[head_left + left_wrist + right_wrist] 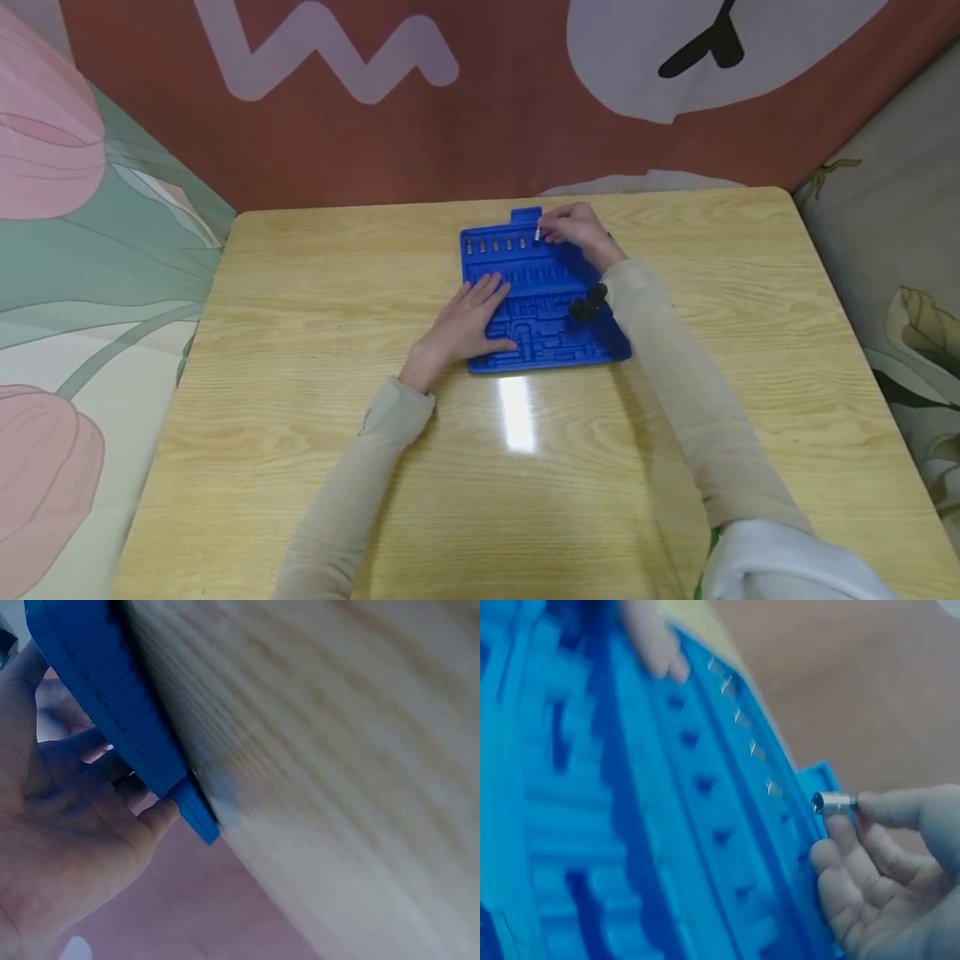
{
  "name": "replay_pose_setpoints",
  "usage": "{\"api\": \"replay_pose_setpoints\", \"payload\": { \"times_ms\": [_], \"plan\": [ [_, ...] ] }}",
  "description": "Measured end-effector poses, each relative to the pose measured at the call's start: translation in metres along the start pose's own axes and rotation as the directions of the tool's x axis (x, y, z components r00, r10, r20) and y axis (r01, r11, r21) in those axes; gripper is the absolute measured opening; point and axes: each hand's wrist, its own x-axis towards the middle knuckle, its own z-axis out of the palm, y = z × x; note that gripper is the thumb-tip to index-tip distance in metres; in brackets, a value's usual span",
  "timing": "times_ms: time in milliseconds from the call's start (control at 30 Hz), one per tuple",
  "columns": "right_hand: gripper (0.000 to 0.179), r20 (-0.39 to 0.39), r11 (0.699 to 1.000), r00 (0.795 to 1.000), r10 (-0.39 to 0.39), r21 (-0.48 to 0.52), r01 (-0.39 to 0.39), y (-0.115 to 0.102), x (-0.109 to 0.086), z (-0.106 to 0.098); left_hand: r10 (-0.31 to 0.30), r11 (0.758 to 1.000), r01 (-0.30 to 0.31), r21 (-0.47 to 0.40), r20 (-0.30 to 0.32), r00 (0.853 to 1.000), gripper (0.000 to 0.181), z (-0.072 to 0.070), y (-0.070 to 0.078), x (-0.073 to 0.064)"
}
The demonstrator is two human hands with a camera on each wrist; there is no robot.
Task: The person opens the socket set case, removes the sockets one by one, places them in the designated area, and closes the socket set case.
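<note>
A blue moulded plastic tool case (551, 354) lies opened flat on the table. My right hand (576, 225) is over its far right part and pinches a small silver socket (835, 803) between thumb and fingers. Several more small sockets (496, 245) stand in a row along the far edge, left of the held one. My left hand (465, 323) rests on the left side of the case, its fingers extended and thumb spread over the near half. In the left wrist view, the fingers of that hand lie along the blue case wall (112, 697).
The wooden table (337, 275) extends around the case on all sides. A black wrist camera (587, 303) under my right forearm hides part of the case. A printed cloth (495, 142) hangs behind the table's far edge.
</note>
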Motion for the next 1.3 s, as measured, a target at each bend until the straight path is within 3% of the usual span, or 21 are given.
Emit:
{"api": "replay_pose_setpoints", "payload": {
  "times_ms": [167, 333, 567, 700, 800, 967, 1300],
  "plan": [
    [0.033, 0.042, 0.997, 0.998, 0.039, 0.059, -0.041, -0.007, -0.007, 0.0, 0.006, 0.999, -0.007, -0.032, -0.003, 1.0, 0.098, -0.002, -0.002, 0.003],
    [0.032, 0.076, 0.995, 0.996, 0.039, 0.09, -0.045, -0.011, -0.008, -0.01, 0.003, 1.0, -0.003, -0.011, 0.007, 1.0, 0.098, -0.002, -0.002, 0.002],
    [0.024, 0.025, 0.983, 1.0, 0.009, 0.181, -0.013, 0.006, -0.01, -0.068, 0.004, 1.0, -0.004, 0.02, -0.001, 1.0, 0.097, -0.002, 0.0, 0.001],
    [0.028, -0.015, 0.99, 1.0, 0.015, 0.139, -0.013, 0.026, -0.015, -0.102, 0.025, 0.998, -0.024, 0.051, -0.017, 1.0, 0.097, -0.001, 0.0, -0.001],
    [0.024, -0.023, 0.994, 0.997, 0.069, 0.087, -0.066, 0.039, -0.018, -0.117, 0.034, 0.998, -0.033, 0.055, -0.022, 0.999, 0.097, -0.001, 0.0, -0.002],
    [0.015, 0.004, 0.989, 0.99, 0.139, 0.06, -0.139, 0.053, -0.016, -0.119, 0.025, 0.998, -0.025, 0.051, -0.009, 1.0, 0.098, 0.001, 0.0, -0.004],
    [0.019, -0.084, 0.99, 0.989, 0.123, -0.064, -0.129, 0.048, -0.014, -0.113, 0.025, 0.999, -0.024, 0.048, -0.019, 1.0, 0.097, -0.001, 0.002, 0.0]
  ]
}}
